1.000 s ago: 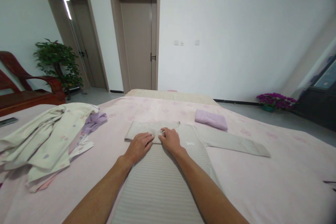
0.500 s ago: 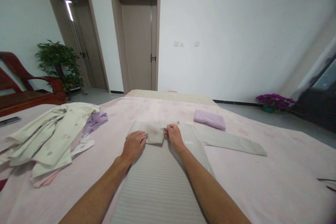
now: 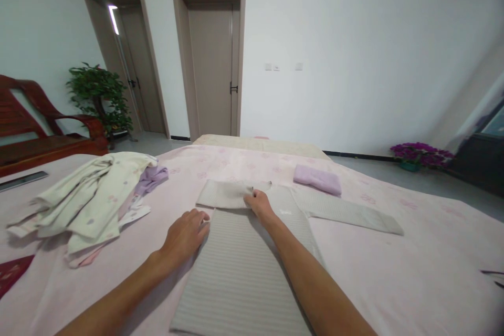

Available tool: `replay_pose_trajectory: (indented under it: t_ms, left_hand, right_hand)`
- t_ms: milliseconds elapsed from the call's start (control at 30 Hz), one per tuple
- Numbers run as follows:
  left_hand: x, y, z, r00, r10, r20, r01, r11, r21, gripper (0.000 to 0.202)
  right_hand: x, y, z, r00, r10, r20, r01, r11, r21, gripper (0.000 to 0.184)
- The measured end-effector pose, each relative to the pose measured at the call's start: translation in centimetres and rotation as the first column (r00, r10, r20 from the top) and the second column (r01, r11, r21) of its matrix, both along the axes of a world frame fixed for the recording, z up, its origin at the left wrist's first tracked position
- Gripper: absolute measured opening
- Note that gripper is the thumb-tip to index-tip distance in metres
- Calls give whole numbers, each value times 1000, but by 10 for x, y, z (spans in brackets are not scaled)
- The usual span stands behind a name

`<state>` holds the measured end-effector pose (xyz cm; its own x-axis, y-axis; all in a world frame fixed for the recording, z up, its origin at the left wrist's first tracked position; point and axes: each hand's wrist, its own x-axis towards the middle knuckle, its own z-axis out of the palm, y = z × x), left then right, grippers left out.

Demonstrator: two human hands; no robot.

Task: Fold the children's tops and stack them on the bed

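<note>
A light grey striped long-sleeved shirt (image 3: 244,268) lies flat on the pink bed cover, its hem toward me. Its left sleeve is folded inward across the chest, while the other sleeve (image 3: 354,215) stretches out to the right. My right hand (image 3: 260,206) pinches the end of the folded sleeve near the collar. At the shirt's left side edge is my left hand (image 3: 187,233), fingers loosely bent and apart, fingertips by the fabric. Whether they touch it is unclear.
A heap of cream patterned clothes (image 3: 98,194) lies to the left, a phone (image 3: 23,181) behind it and a dark red item (image 3: 16,273) nearer me. A folded lilac cloth (image 3: 317,179) rests beyond the shirt. Past the pink cover (image 3: 394,273) stand a wooden bench and plants.
My left hand has left the folded sleeve and moved down and left to the shirt's side edge. The sleeve now lies flatter across the chest; my right hand stays at its end.
</note>
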<state>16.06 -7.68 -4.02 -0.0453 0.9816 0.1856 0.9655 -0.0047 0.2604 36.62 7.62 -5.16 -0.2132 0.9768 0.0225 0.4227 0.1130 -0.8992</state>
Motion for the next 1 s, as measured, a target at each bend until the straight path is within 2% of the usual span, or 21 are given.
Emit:
replay_pose_trajectory:
  t_ms: [100, 133, 233, 300, 367, 533, 633, 833, 1000]
  left_hand:
    - [-2, -32, 12, 998, 42, 42, -34, 983, -179, 23]
    - [-2, -41, 15, 998, 41, 50, -28, 972, -231, 25]
    - [1, -66, 19, 998, 20, 60, 0, 946, -324, 27]
    - [4, -76, 19, 997, 7, 80, 22, 935, -355, 22]
    - [6, -82, 16, 994, -1, 114, 42, 932, -361, 16]
    - [10, -84, 10, 955, -8, 296, 111, 936, -333, 8]
    - [17, -82, 14, 912, -27, 410, 163, 940, -301, 13]
    - [48, -70, 30, 866, -129, 484, 271, 933, -236, 15]
    - [71, -62, 26, 828, -195, 525, 369, 895, -249, 23]
  right_hand:
    - [13, 6, 15, 964, -79, -255, 66, 996, -60, 28]
    - [19, 8, 21, 924, -110, -365, 81, 992, -92, 28]
    - [34, 11, 39, 736, -184, -652, 92, 981, -173, 24]
    - [42, 12, 48, 660, -199, -725, 100, 979, -178, 23]
    - [48, 14, 55, 625, -210, -752, 114, 977, -178, 23]
    - [62, 26, 69, 666, -202, -718, 138, 979, -148, 19]
    - [71, 34, 83, 685, -197, -702, 166, 980, -113, 17]
    - [87, 36, 119, 659, -143, -738, 188, 982, -23, 20]
    - [96, 30, 136, 649, -80, -757, 169, 985, 41, 26]
